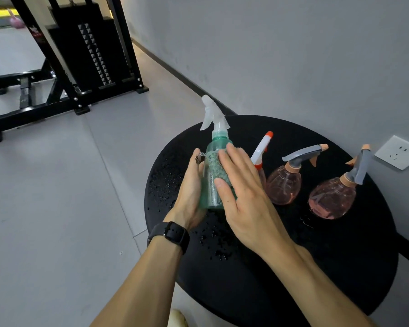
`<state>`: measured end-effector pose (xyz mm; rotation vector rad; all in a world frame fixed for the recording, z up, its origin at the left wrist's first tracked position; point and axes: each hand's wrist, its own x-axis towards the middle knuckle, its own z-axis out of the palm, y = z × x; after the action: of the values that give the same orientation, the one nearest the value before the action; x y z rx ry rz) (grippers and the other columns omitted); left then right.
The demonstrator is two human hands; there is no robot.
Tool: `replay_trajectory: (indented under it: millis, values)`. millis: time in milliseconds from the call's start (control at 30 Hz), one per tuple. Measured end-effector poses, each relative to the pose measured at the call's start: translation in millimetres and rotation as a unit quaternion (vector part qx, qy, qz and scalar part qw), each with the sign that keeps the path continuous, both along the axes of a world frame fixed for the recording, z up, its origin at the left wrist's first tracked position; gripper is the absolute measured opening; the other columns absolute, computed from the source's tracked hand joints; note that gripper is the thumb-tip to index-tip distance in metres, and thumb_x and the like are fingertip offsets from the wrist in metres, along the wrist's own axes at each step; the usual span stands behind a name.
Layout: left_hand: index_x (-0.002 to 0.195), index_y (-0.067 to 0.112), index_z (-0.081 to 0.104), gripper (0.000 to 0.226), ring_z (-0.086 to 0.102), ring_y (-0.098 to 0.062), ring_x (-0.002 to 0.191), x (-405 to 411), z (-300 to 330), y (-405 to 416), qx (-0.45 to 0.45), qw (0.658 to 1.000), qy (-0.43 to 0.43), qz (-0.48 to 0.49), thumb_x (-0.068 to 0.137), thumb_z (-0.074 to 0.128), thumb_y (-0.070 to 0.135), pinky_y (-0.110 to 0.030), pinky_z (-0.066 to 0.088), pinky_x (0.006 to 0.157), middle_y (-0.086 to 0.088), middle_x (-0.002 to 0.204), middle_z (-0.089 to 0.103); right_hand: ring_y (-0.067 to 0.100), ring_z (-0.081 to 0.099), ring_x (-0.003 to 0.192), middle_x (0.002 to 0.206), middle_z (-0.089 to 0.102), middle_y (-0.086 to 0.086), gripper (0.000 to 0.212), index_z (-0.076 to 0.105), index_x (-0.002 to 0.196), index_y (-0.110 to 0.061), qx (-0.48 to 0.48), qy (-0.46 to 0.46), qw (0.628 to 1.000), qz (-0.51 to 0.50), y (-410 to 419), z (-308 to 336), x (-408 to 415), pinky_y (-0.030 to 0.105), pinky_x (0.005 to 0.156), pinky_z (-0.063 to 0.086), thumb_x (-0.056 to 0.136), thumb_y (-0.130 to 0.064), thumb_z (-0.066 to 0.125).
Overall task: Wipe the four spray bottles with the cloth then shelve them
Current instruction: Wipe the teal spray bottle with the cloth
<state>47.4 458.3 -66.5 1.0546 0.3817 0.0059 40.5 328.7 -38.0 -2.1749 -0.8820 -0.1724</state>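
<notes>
A spray bottle (214, 175) is standing between the fingers (224, 159) of both hands on a round table (293, 279); three more bottles (284, 182) are standing right of those fingers, toward the wall (293, 55).

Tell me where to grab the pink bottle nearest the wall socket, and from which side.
Probably grip the far-right pink bottle by its narrow neck, just under the grey spray head, coming from the front right. Its round body is wide and looks wet, and the other pink bottle crowds its left.
</notes>
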Motion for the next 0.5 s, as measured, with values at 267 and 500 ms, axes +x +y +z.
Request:
replay_trajectory:
  millis: [267, 500]
  values:
    - [0.132, 0.011, 0.061, 0.053, 0.068, -0.025, 0.103, -2, 5, -6, 0.040, 0.997, 0.021, -0.063, 0.106, 0.029, 0.045, -0.033, 0.056, 0.073, -0.009, 0.115, 0.070, 0.003, -0.003, 0.148, 0.160, 0.008, -0.012, 0.052, 0.022, 0.153, -0.018, -0.016, -0.045, 0.998, -0.036, 7, -2, 14, 0.010, 0.115, -0.006, 0.104, -0.035, 0.030]
    - [0.114, 0.009, 0.063, 0.050, 0.059, -0.032, 0.094, -3, 8, -12, 0.001, 0.997, -0.005, -0.082, 0.096, 0.040, 0.050, -0.034, 0.053, 0.068, -0.018, 0.107, 0.057, -0.010, -0.011, 0.143, 0.155, -0.001, -0.025, 0.051, 0.016, 0.152, -0.027, -0.006, 0.021, 1.000, -0.019, 3, 5, 18, 0.010, 0.113, -0.004, 0.104, -0.032, 0.033]
